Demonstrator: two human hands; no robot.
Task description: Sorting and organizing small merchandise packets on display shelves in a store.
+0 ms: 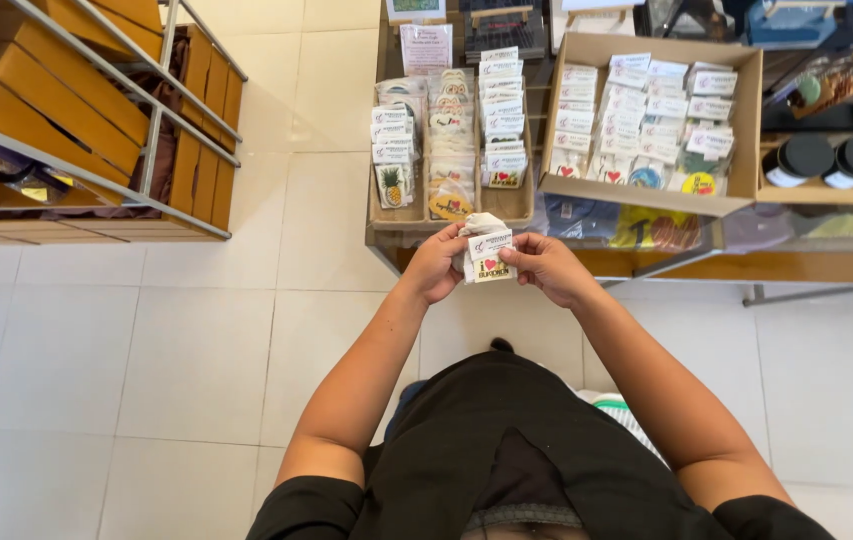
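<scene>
White card packets (485,250) pinched between both raised hands (492,268).

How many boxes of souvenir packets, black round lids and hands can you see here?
Boxes of packets: 2, a wooden tray and a cardboard box
Black round lids: 2, a third cut off
Hands: 2, left hand, right hand, sharing a small packet stack
Total: 6

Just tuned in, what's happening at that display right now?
A person stands over a white tiled floor, holding a small stack of packaged souvenir stickers in both hands: the left hand and the right hand pinch it from either side. Just beyond, a wooden tray and a cardboard box hold rows of similar packets. Black-lidded jars sit to the right.
</scene>
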